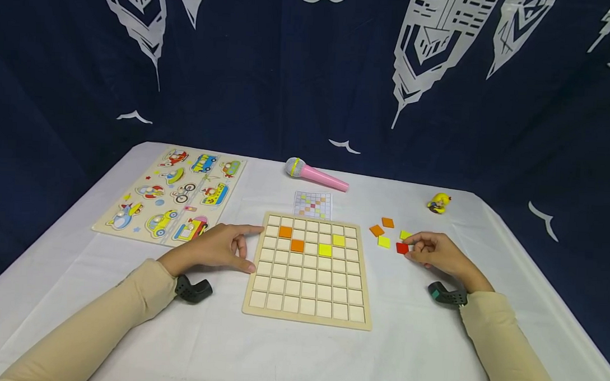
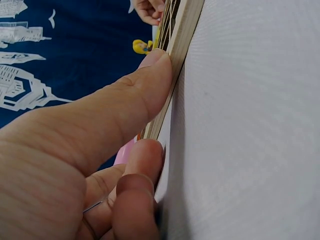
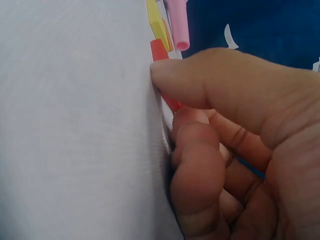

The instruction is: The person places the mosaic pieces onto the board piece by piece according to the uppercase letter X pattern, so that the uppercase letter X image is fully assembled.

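A wooden grid board (image 1: 308, 291) lies flat, with two orange tiles (image 1: 285, 232) and two yellow tiles (image 1: 325, 250) in its upper cells. Along its left edge rests my left hand (image 1: 214, 246), index finger and thumb spread apart and touching the frame; the thumb (image 2: 135, 92) lies against the board's edge (image 2: 182, 45) in the left wrist view. To the right of the board, my right hand (image 1: 439, 252) pinches a red tile (image 1: 402, 248) between thumb and forefinger. The red tile (image 3: 159, 50) also shows beyond the thumb in the right wrist view.
Beside the right hand lie loose orange tiles (image 1: 387, 222) and yellow tiles (image 1: 384, 242). A patterned card (image 1: 312, 205) and a pink microphone (image 1: 323, 177) lie behind the board. A vehicle puzzle (image 1: 158, 191) is at left, a yellow duck figure (image 1: 439, 202) at far right.
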